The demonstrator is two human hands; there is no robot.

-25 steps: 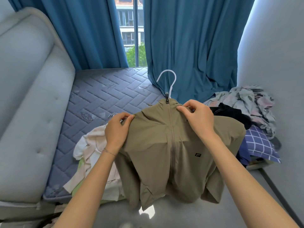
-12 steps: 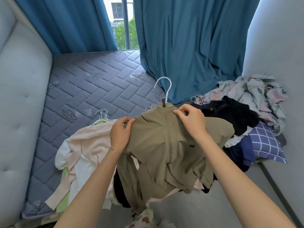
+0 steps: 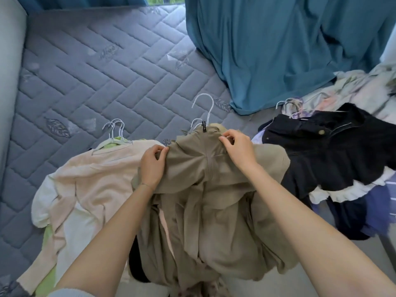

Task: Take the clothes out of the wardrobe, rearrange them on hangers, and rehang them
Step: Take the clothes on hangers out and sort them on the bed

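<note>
An olive zip jacket [image 3: 205,189] on a white hanger [image 3: 206,106] lies over the pile of clothes at the bed's near edge. My left hand [image 3: 153,163] pinches its left shoulder. My right hand [image 3: 239,151] pinches the fabric by the collar, right of the black zip pull [image 3: 203,127]. The jacket's lower part bunches up between my forearms. A cream top [image 3: 90,181] on white hangers [image 3: 115,129] lies to its left, over a light green garment. A black jacket [image 3: 325,151] on hangers lies to its right.
The grey quilted mattress [image 3: 90,67] stretches ahead and left, with a padded headboard [image 3: 10,61] along the left edge. A teal curtain [image 3: 278,50] drapes onto the bed at the back right. Floral bedding [image 3: 353,86] is heaped at the far right.
My hands have lowered the olive jacket onto the clothes pile, and my view has tipped down toward the bed. Both hands keep their hold near the shoulders.
</note>
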